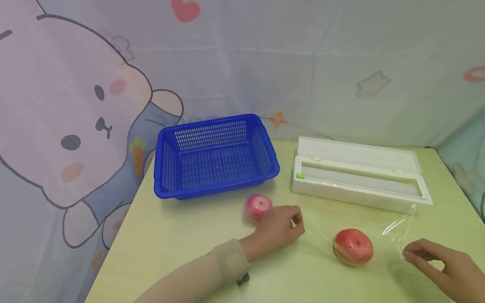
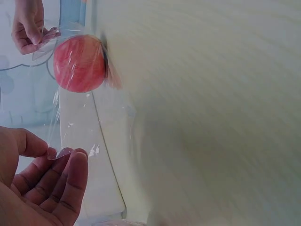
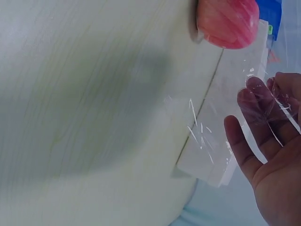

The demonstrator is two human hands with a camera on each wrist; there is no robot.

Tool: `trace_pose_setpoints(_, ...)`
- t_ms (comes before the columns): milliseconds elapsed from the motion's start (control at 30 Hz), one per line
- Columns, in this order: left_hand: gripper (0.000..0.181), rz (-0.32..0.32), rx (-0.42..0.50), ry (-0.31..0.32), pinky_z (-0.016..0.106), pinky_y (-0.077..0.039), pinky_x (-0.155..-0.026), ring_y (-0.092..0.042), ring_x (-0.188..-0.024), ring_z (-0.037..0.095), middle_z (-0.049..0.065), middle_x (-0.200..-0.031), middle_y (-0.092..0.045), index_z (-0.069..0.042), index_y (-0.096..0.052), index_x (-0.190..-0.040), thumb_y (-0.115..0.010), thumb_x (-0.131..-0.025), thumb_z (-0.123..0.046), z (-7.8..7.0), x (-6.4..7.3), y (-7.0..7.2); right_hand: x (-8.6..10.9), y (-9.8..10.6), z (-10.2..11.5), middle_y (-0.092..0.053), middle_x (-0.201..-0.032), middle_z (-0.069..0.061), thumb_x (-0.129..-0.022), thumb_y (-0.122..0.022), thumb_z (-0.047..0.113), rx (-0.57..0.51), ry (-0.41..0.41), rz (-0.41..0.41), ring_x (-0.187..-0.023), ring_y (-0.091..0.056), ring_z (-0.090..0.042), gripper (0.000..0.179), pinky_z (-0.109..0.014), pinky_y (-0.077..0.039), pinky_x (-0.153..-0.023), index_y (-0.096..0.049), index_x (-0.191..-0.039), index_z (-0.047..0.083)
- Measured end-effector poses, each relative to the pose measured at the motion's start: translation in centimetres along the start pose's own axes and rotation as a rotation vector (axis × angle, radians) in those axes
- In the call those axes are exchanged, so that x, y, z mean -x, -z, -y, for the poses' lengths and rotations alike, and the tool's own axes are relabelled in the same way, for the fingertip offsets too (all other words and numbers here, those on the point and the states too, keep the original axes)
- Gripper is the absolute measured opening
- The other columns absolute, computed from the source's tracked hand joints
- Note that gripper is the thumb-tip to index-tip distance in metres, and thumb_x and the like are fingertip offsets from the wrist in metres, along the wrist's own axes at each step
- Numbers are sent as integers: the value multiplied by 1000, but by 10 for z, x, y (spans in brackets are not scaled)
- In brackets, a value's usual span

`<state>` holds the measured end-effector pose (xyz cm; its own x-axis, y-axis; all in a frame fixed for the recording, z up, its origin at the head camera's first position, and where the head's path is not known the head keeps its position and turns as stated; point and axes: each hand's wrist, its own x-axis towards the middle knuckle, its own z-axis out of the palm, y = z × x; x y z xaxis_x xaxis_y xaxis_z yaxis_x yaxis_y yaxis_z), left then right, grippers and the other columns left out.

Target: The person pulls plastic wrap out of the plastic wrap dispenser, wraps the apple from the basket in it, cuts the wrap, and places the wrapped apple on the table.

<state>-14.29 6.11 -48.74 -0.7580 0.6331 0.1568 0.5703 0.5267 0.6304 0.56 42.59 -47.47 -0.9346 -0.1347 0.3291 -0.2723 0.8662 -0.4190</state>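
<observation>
A clear sheet of cling film stretches between my two hands. My left hand pinches its left edge between thumb and fingertips, and my right hand pinches the right edge. Between the hands a red apple sits on the table, with film lying against it; in the left wrist view, shiny film creases cross the apple. Partly behind my left hand stands a round pink fruit, whose kind I cannot tell.
A blue plastic basket stands at the back left. To its right is a white cling film box with its lid raised, a roll inside and a green slider. A printed cloth hangs behind the table.
</observation>
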Motion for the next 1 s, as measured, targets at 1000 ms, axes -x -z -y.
trace_pose_setpoints(1000, 28, -44, -723, -634, 25, -49, -105, -63, -122, 10, -9, -132, -67, -26, -70, -129, -55, -106, -32, -48, -4, -38, -5, -12, -32, -74, -85, 9, -110, -57, 4, -386, -267, 393, -65, -67, -12, 15, -30, -58, -56, -70, -102, 2)
